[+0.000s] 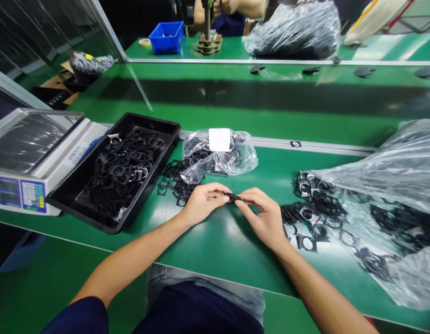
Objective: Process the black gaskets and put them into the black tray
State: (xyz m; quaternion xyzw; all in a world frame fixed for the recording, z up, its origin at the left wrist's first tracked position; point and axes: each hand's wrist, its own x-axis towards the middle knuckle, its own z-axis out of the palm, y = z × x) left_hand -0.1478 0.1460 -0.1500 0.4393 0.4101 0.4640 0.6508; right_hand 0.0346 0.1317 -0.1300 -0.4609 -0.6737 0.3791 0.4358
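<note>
My left hand and my right hand meet over the green table, fingers closed on a small black plastic part seen nearly edge-on. Each hand pinches one end of it between thumb and fingers, which cover much of its shape. Beyond my left hand lies a pile of black ring-shaped parts, beside a clear plastic bag with a white label. To the right of my right hand, more black frames with round holes spill from a large clear bag.
A black tray of similar parts stands at the left, against a weighing scale. A metal strip crosses the table, with one ring part on it. Behind are a blue bin, a press stand and another person's hands.
</note>
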